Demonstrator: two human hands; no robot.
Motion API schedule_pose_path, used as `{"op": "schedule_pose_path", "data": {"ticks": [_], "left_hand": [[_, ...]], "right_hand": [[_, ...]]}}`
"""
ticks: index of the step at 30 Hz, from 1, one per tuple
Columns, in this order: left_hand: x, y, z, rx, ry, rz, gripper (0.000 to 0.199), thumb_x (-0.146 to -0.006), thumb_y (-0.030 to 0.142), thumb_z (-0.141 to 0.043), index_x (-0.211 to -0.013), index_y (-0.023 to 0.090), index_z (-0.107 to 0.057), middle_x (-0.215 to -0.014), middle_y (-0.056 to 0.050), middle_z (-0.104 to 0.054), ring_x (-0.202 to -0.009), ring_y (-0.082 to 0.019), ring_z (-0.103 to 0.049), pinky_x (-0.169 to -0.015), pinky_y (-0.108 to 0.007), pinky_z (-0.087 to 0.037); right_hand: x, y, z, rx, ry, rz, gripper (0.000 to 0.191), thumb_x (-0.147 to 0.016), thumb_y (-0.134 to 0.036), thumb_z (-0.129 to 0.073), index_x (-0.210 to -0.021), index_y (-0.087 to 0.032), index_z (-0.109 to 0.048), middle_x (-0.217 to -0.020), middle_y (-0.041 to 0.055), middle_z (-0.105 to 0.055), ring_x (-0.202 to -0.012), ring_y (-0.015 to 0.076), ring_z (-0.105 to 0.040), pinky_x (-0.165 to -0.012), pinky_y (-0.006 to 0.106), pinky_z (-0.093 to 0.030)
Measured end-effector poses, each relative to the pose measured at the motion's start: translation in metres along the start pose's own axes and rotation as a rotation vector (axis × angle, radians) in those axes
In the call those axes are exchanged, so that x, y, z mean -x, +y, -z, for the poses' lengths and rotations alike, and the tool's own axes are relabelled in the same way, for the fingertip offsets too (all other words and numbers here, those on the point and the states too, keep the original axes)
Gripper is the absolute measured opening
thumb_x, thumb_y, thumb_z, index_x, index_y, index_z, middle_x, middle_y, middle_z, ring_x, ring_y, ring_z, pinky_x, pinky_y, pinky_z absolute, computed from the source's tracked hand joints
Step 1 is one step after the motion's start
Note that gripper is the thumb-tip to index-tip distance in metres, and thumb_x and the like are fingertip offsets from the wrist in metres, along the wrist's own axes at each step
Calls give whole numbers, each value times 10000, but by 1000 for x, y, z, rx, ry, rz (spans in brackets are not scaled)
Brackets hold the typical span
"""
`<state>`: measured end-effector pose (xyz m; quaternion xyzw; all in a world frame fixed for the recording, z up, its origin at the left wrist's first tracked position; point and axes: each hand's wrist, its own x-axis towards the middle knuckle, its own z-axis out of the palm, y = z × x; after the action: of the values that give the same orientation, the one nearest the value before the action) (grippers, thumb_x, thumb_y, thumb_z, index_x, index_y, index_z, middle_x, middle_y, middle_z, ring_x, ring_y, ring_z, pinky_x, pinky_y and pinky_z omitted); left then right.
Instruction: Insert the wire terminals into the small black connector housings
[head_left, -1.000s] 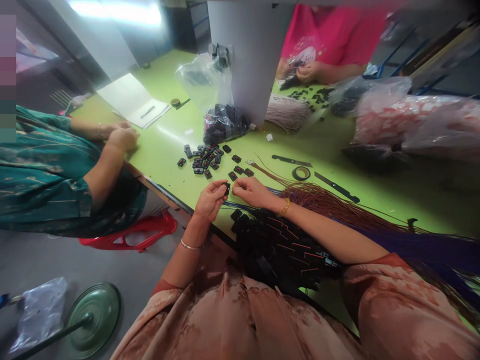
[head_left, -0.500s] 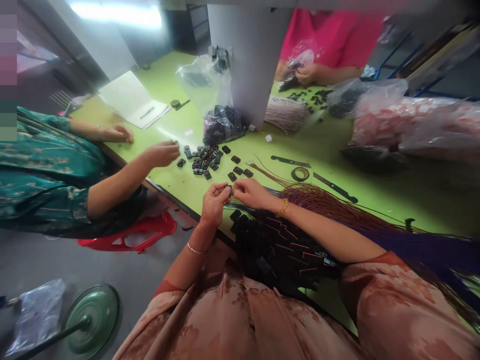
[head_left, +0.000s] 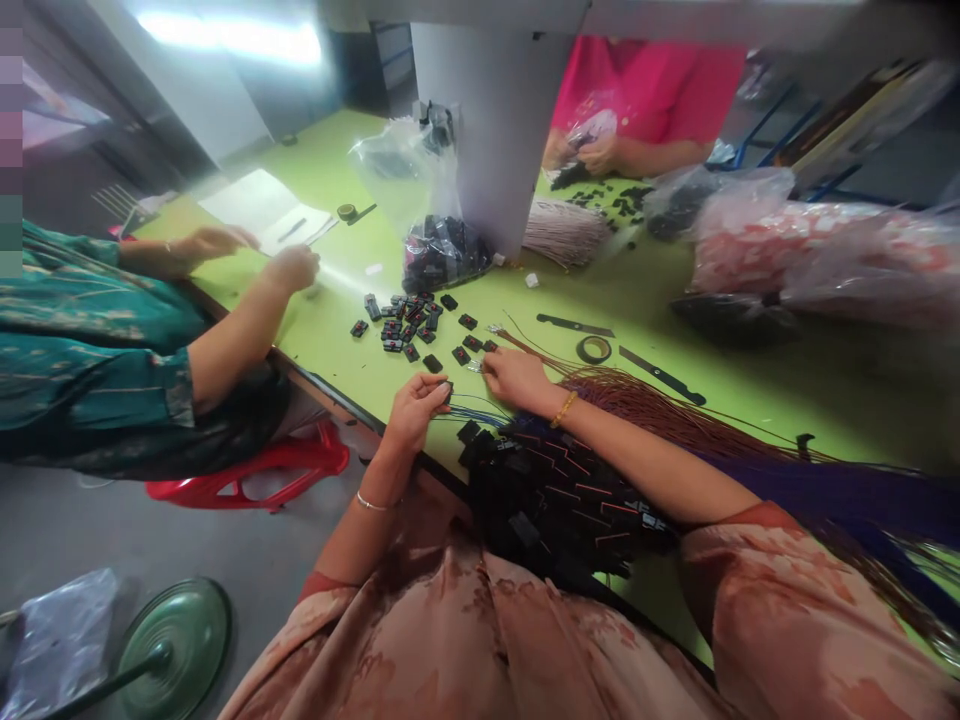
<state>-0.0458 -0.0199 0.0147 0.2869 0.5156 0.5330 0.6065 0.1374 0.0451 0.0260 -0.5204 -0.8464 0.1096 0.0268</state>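
My left hand [head_left: 415, 408] is closed in a pinch on a small black plastic connector [head_left: 448, 391], low over the table's near edge. To its right, my right hand [head_left: 519, 380] has its fingers curled together. Silvery wire terminals [head_left: 475, 367] stick out at its fingertips; how many wires it grips cannot be made out. Blue wires [head_left: 480, 414] run between the hands. Just ahead of my left hand lies a single black connector [head_left: 433, 364], and beyond it a loose pile of connectors with red parts [head_left: 409, 318]. Black connectors on wires [head_left: 555, 490] are heaped under my right forearm.
Brown wires [head_left: 637, 395], a tape roll [head_left: 594, 349] and two dark blades [head_left: 661, 375] lie to the right. A plastic bag of black parts [head_left: 442, 255] stands by the pillar [head_left: 499, 130]. One co-worker in green sits left; another in pink is across.
My hands have parted: the left drew back left, the right moved slightly right. A black connector now shows on the table ahead of my left hand. The green-sleeved co-worker's hand moved left.
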Motion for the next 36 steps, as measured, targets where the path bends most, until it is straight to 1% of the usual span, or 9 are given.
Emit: {"op": "schedule_pose_path", "data": {"ticks": [5,8,14,16,19,22,27,31,36], "left_hand": [[-2,-5,-1,10,-9,-2,391,-548,296,-836,-837,132,-630,-672,18,-609,-583,-62,-546,-546,-184,-468],[-2,-5,-2,6,-12,-5,394,-561,298,-830,-851,125,-626,-681,14,-609,-590,-62,-549,-547,-184,-469],[-2,-5,-6,0,-40,-12,387,-568,295,-829,-852,122,-631,-674,13,-601,-600,-63,-545,-551,-182,-470],[-2,-5,-8,2,-43,-12,379,-575,297,-826,-853,126,-633,-683,12,-605,-607,-65,-545,-554,-184,-470],[-3,-6,-11,19,-43,-14,373,-597,291,-814,-880,128,-633,-714,-1,-620,-641,-77,-565,-573,-192,-476],[-6,-9,-16,73,-51,-1,338,-638,274,-790,-897,136,-622,-734,-12,-630,-678,-88,-591,-605,-197,-480],[-13,-12,-29,177,-84,85,246,-703,202,-739,-904,140,-610,-782,-31,-648,-714,-93,-612,-671,-214,-499],[-18,-13,-35,235,-110,123,163,-737,148,-695,-883,139,-625,-767,-18,-635,-678,-80,-599,-659,-207,-502],[-21,-14,-35,255,-151,152,150,-747,137,-692,-885,136,-634,-767,-26,-632,-672,-81,-602,-651,-203,-505]], "right_hand": [[2,-7,2,93,-54,14,248,-903,-215,-409,-1014,-121,-609,-1030,175,-648,-891,265,-618,-674,321,-399],[2,-8,4,93,-33,26,260,-920,-253,-408,-1053,-130,-595,-1072,167,-635,-919,259,-610,-694,315,-407],[-3,-11,3,113,-62,65,222,-896,-204,-436,-1016,-115,-602,-1050,185,-629,-902,251,-601,-694,309,-394],[-3,-9,3,102,-27,90,209,-871,-174,-451,-1006,-102,-593,-1023,190,-633,-884,250,-592,-699,311,-378],[2,-2,4,-43,88,114,190,-867,-175,-425,-967,-121,-577,-906,137,-647,-774,210,-560,-669,298,-346],[9,6,4,-313,172,147,140,-845,-197,-430,-858,-155,-563,-749,48,-603,-646,151,-483,-611,264,-315],[18,10,2,-628,261,203,97,-796,-217,-480,-762,-166,-555,-692,-3,-538,-625,113,-441,-605,229,-328],[22,10,3,-671,274,245,62,-764,-205,-512,-761,-165,-559,-711,0,-555,-631,107,-455,-609,223,-342],[24,9,3,-593,259,245,34,-730,-190,-523,-721,-170,-548,-688,4,-557,-623,114,-450,-597,226,-321]]}}
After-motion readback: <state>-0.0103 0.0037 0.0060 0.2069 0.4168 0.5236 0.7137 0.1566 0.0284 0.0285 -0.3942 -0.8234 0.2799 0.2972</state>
